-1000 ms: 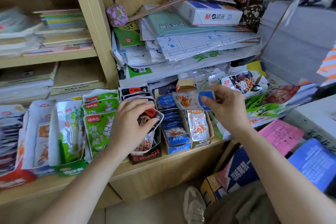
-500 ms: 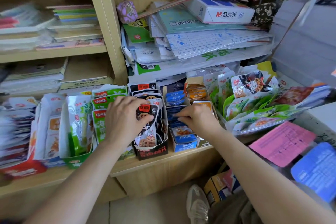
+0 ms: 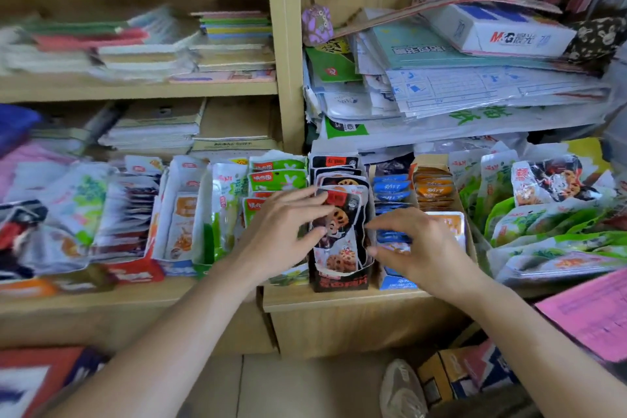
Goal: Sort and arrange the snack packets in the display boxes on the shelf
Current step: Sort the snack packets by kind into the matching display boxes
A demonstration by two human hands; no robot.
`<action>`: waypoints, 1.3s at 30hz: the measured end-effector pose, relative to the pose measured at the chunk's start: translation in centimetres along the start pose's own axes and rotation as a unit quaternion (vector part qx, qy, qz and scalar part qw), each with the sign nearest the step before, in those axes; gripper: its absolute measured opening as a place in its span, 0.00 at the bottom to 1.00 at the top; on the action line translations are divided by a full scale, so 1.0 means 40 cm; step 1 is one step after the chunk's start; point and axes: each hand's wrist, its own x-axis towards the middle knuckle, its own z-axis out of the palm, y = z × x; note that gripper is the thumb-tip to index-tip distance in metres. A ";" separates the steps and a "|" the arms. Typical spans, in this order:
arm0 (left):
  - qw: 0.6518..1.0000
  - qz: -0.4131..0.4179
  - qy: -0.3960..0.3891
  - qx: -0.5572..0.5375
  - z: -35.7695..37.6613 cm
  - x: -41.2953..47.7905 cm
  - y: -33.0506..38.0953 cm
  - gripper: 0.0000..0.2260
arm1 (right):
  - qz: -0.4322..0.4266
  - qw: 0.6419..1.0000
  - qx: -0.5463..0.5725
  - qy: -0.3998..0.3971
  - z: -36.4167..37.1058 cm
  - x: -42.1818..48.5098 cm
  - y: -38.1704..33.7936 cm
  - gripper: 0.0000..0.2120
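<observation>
Much of the sorting appears done. Along the wooden shelf [image 3: 135, 299], lotus-root packets [image 3: 339, 210] are stood in rows in the black display box [image 3: 341, 280], with blue packets [image 3: 390, 187] and orange packets [image 3: 432, 187] filed in the boxes just beside it, and green packets [image 3: 278, 176] in the box on its other side.

The left hand [image 3: 281, 231] is laid with nearly straight fingers against the front lotus-root packets, nothing being clasped. The right hand [image 3: 424, 248] is spread, loosely curved, over the blue row, and no packet is seen to be held. A loose heap of green bags [image 3: 543, 237] at the far right is judged to be left for arranging.

The packets at the far left [image 3: 51, 214] are smeared by blur and cannot be identified. The lower blue packets are covered by the right hand, and printed labels are too small to be read.
</observation>
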 end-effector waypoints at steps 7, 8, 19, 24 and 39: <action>0.986 -0.066 0.153 0.026 -0.113 -0.110 -0.117 0.15 | -0.095 0.995 -0.006 0.013 0.125 0.057 -0.097 0.20; 0.979 -0.105 0.163 0.059 -0.131 -0.120 -0.142 0.16 | -0.110 0.994 -0.011 0.015 0.141 0.068 -0.110 0.21; 0.971 -0.195 0.138 0.002 -0.143 -0.142 -0.202 0.23 | 0.026 0.992 -0.099 0.078 0.164 0.133 -0.079 0.33; 0.977 -0.177 0.093 -0.069 -0.114 -0.160 -0.139 0.24 | 0.066 0.989 -0.123 0.053 0.147 0.135 -0.050 0.28; 0.958 -0.215 0.130 0.140 -0.110 -0.227 -0.193 0.16 | -0.107 0.985 -0.134 0.004 0.272 0.191 -0.200 0.28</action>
